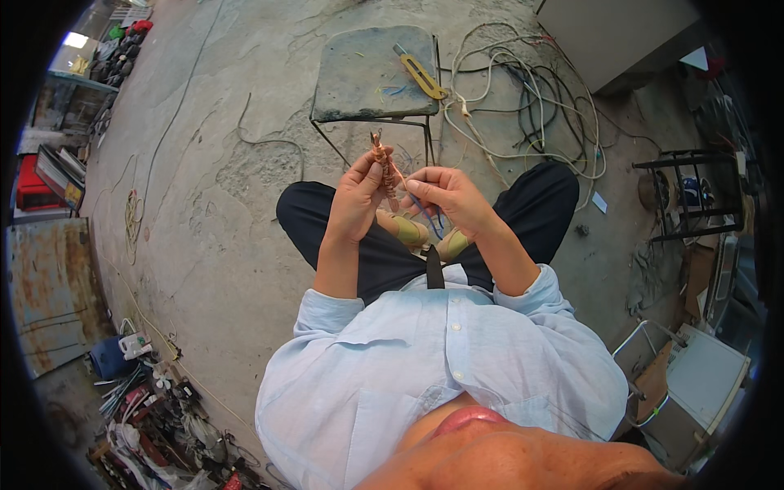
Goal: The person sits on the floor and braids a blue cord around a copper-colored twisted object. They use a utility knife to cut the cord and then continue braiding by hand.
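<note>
My left hand (pixel 361 199) grips a bundle of bare copper wire (pixel 384 165), wound in coils along its length, its dark-tipped end pointing up. Just right of it, my right hand (pixel 444 196) pinches a wire between thumb and fingers; the wire is bare copper near the bundle, and a blue-insulated length (pixel 432 223) hangs below the fingers. Beyond both hands stands a worn stool (pixel 367 79) with a thin metal frame. On its seat lie a yellow utility knife (pixel 421 75), its blade out, and small blue and yellow insulation scraps (pixel 392 90).
White and black cables (pixel 533 92) lie tangled on the concrete floor right of the stool, near a grey cabinet (pixel 618 37). A black metal rack (pixel 692 190) stands at the right. Piled odds and ends (pixel 165 416) and a rusty metal sheet (pixel 55 294) line the left side.
</note>
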`<state>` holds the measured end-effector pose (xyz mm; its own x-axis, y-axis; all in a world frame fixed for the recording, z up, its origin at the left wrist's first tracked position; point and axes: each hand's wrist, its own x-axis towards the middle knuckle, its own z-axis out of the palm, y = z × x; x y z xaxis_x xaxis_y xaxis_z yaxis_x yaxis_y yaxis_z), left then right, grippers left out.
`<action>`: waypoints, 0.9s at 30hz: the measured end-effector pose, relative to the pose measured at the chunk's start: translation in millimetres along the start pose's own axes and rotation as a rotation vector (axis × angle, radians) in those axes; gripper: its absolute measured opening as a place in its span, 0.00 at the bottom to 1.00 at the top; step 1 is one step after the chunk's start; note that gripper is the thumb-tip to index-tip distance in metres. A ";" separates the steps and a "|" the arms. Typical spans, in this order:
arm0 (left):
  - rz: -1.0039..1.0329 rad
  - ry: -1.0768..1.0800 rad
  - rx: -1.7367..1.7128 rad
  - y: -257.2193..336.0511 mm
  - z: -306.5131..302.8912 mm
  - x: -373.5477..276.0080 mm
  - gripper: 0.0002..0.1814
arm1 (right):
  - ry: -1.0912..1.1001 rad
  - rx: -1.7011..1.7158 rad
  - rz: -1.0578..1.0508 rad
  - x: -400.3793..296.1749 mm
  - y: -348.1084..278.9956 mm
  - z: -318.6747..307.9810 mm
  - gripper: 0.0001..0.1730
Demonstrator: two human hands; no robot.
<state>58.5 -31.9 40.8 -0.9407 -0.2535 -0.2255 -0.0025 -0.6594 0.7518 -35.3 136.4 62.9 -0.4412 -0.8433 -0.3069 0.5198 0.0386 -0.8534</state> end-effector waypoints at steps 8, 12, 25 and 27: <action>0.172 0.011 0.192 1.9 12.2 -2.2 0.15 | 0.030 0.060 -0.005 -2.3 0.0 1.8 0.14; 0.237 0.030 0.253 -1.9 5.7 1.1 0.15 | 0.087 -0.102 -0.127 -0.7 5.1 3.9 0.12; 0.340 0.238 0.823 -3.8 19.4 1.8 0.09 | 0.390 -0.753 -0.400 -4.2 2.1 4.4 0.07; 0.419 0.288 0.772 -4.9 16.8 2.6 0.09 | 0.450 -0.806 -0.424 -5.9 0.0 0.8 0.06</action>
<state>50.3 -17.4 47.0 -0.7951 -0.5996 0.0909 -0.0037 0.1546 0.9880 -32.0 141.0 65.0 -0.7954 -0.5980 0.0989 -0.3185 0.2735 -0.9076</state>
